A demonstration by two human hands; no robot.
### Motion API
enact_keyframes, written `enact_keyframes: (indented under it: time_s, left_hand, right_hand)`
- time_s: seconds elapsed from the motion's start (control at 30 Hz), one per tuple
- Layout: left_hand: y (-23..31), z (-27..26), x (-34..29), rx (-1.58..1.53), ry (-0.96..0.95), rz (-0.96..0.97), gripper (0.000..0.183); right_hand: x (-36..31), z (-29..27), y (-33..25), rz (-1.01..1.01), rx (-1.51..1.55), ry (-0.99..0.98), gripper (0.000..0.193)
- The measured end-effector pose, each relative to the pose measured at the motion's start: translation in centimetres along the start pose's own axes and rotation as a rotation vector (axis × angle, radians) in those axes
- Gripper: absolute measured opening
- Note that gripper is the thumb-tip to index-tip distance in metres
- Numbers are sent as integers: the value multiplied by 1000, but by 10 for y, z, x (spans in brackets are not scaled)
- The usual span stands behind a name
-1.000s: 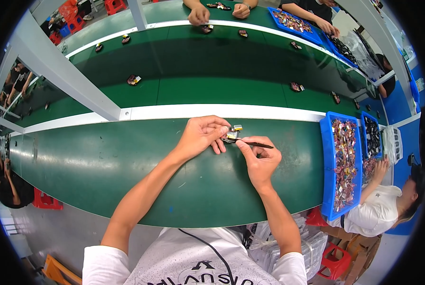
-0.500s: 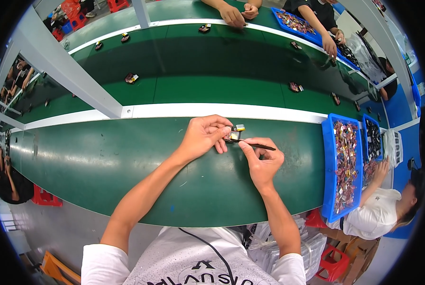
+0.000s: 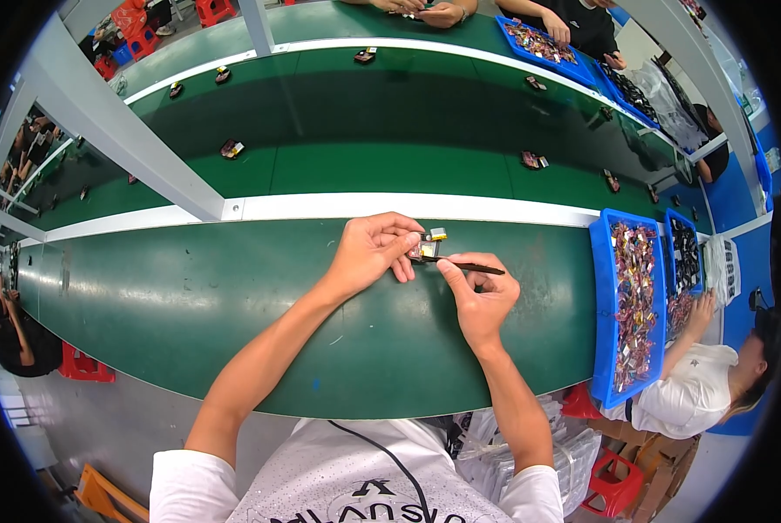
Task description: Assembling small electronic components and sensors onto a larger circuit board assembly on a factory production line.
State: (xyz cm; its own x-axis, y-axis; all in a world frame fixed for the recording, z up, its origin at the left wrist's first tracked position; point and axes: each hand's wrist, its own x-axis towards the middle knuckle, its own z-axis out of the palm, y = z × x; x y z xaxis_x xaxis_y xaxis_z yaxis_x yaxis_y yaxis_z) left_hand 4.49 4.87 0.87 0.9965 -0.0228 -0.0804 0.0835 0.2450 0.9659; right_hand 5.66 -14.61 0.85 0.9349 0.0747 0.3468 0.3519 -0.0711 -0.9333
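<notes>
Above the green worktop (image 3: pixel 320 349), my left hand (image 3: pixel 373 248) grips a small dark electronic assembly (image 3: pixel 425 249) between thumb and fingers. A small silver and yellow part (image 3: pixel 438 234) sticks out at its far side. Pinched in my right hand (image 3: pixel 482 292) is a thin dark tool (image 3: pixel 473 268), perhaps tweezers; its tip reaches the near side of the assembly. What the tip touches is too small to make out. My left fingers hide part of the assembly.
On my right stands a blue tray (image 3: pixel 604 349) of small coloured parts, beside another blue tray (image 3: pixel 672 227) of black parts. Beyond a white rail (image 3: pixel 408 207), a green conveyor belt (image 3: pixel 338 170) carries several small assemblies. A grey post (image 3: pixel 137 131) rises at the left. Co-workers sit around.
The assemblies on the belt have shifted left. Across the belt, a co-worker's hands have drawn back, and another's arm has moved toward a tray. My hands have barely moved.
</notes>
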Motion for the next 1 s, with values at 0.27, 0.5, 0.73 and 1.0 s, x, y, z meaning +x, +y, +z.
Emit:
enact_keyframes:
  time_s: [0.27,0.5,0.73,1.0]
  left_hand:
    - [-1,2,-1,45,11,24,21]
    - [-4,0,0,49,-1,36,23]
    - [1,2,0,19,14,19,20]
    - [-4,1,-1,38,7,32,21]
  right_hand:
    - [0,1,0,31,31,-2,10]
    - [1,1,-1,29,28,-6,9]
    - [0,1,1,21,1,-5,9]
    - [2,-1,2,-2,-32,-17,8]
